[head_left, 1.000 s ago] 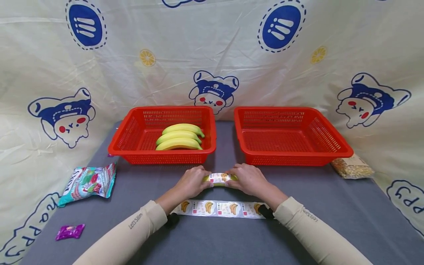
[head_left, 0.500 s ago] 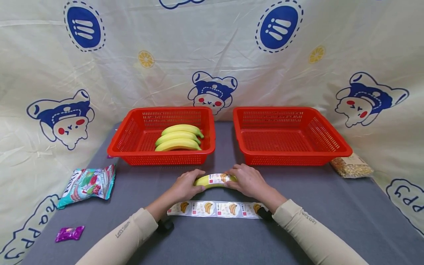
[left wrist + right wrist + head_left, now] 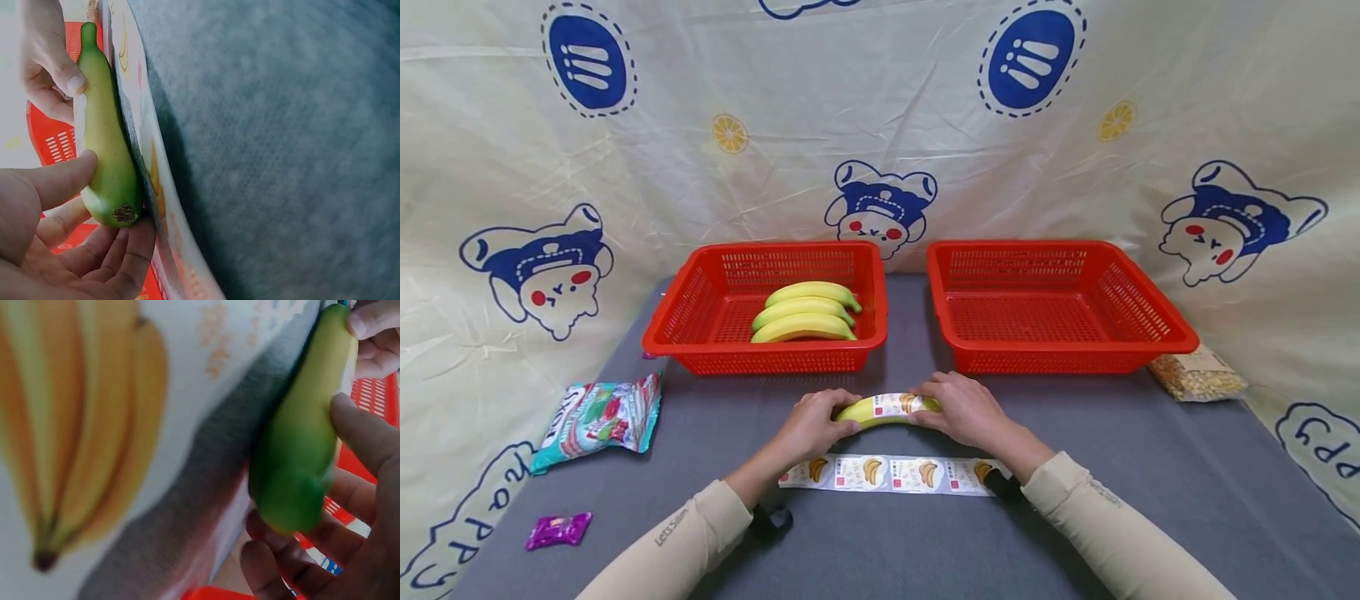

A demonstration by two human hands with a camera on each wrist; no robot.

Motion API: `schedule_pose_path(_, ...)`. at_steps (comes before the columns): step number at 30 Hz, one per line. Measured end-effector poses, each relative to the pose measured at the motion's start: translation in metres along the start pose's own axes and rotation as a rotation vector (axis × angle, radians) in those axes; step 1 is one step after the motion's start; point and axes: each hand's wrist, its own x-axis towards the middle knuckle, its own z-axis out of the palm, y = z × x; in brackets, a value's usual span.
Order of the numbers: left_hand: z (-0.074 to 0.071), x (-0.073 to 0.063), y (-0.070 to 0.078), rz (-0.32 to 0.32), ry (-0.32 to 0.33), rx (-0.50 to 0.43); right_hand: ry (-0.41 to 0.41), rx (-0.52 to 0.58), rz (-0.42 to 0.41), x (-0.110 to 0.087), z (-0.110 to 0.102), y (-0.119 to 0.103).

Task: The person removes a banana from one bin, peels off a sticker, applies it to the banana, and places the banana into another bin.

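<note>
A yellow banana (image 3: 859, 413) with a white printed sticker (image 3: 893, 405) on its upper side lies crosswise in front of the two baskets. My left hand (image 3: 812, 427) grips its left end, thumb (image 3: 72, 178) on the near side and fingers curled beneath the dark tip in the left wrist view. At the other end, my right hand (image 3: 967, 414) holds the stem part between thumb (image 3: 362, 428) and fingers. Closer to me lies a strip of banana stickers (image 3: 898, 474) on the grey cloth, its right end partly behind the right wrist camera.
The left red basket (image 3: 767, 360) contains three bananas (image 3: 805, 310). A second red basket (image 3: 1067, 360) stands at right, with a bag of grains (image 3: 1198, 379) beside it. At left lie a turquoise snack bag (image 3: 601, 417) and a small purple packet (image 3: 559, 531).
My left hand has slid left from beside the sticker to the banana's end, uncovering more yellow peel. The right hand keeps its hold in nearly the same place.
</note>
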Motion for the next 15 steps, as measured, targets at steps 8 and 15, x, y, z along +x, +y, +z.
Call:
schedule_pose_path(8, 0.001, 0.0, 0.0, -0.005, 0.005, -0.006, 0.043, 0.235, 0.109, -0.022, -0.011, 0.023)
schedule_pose_path(15, 0.001, 0.001, 0.001, -0.031, -0.014, -0.005, 0.156, 0.546, 0.315, -0.051, -0.017, 0.071)
